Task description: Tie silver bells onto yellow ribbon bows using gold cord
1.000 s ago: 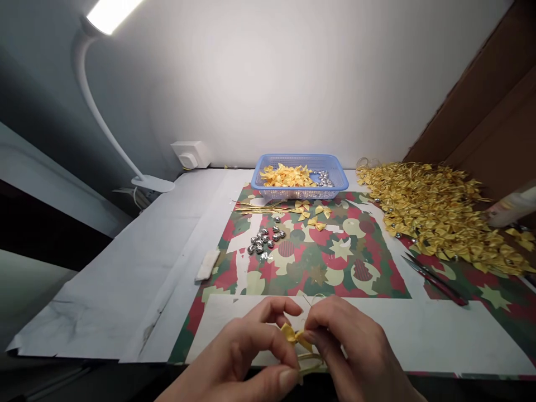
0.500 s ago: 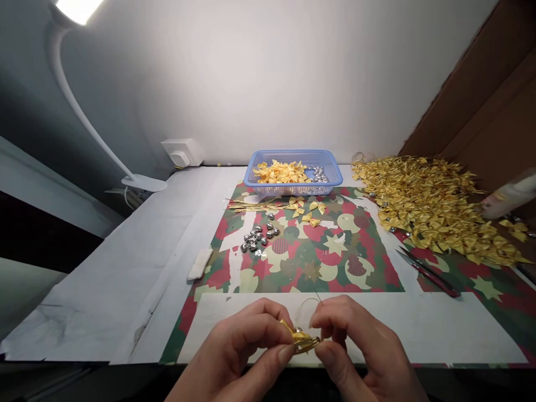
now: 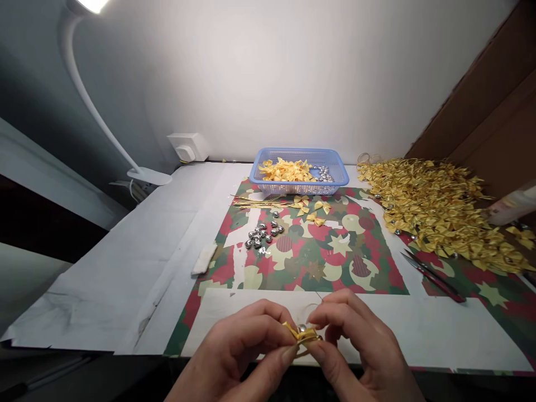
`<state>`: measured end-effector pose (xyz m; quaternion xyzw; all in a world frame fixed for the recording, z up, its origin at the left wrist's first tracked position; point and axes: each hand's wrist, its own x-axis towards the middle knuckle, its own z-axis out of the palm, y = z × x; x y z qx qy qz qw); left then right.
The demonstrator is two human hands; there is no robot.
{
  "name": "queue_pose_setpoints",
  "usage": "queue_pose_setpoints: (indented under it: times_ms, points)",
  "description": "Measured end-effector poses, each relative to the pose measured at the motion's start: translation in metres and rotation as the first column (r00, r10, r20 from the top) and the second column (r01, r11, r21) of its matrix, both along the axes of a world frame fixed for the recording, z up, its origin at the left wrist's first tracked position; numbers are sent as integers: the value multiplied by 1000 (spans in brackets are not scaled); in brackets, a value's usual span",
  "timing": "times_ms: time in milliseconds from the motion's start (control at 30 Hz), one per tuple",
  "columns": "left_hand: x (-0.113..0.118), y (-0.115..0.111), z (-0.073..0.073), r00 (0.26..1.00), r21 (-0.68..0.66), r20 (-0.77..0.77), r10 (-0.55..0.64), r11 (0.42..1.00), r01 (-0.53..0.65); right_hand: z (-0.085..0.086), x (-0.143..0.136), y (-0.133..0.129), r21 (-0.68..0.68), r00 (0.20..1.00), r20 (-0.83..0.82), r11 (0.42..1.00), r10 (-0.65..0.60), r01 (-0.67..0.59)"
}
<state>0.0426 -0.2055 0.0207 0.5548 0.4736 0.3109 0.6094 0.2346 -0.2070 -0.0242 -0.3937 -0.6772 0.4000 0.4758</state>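
My left hand [image 3: 243, 349] is closed in a pinch on a gold ribbon bow [image 3: 309, 334] low in the middle of the view. A small silver bell [image 3: 302, 328] sits against the bow's far side. My right hand [image 3: 364, 343] is closed too, its thumb at the bow's right end. Between its thumb and fingers runs a thin gold cord [image 3: 310, 306], which arcs up behind the bell; a fine end sticks out above the index finger. The fingers partly cover the bow and cord.
Ahead are loose silver bells [image 3: 257, 237], gold cords [image 3: 262, 202] and several bows [image 3: 316, 219]. Behind them stands a blue basket [image 3: 341, 184] with bows and bells. To the right are scissors [image 3: 435, 276] and a heap of gold bows [image 3: 431, 206]. A white lamp [image 3: 94, 111] stands left.
The bow has turned in my fingers, and the silver bell shows more plainly. My right thumb has moved left onto the bow's end. The camera view has shifted slightly.
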Motion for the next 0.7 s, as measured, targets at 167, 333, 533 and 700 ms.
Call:
queue_pose_setpoints:
  times_ms: [167, 333, 533, 700]
  points:
    - [1, 0, 2, 1000, 7, -29, -7, 1000, 8, 3, -3, 2, -54, 997, -54, 997, 58, -60]
    - [2, 0, 5, 998, 58, -65, 8, 998, -5, -4, -4, 2, 102, 999, 38, 994, 20, -24]
    - [2, 1, 7, 991, 119, -135, -9, 993, 26, -2, -3, 1, 255, 993, 110, 967, -49, 19]
    - [1, 2, 9, 982, 146, -184, -36, 987, 64, 0, -1, 3, 280, 990, 134, 960, -36, -3]
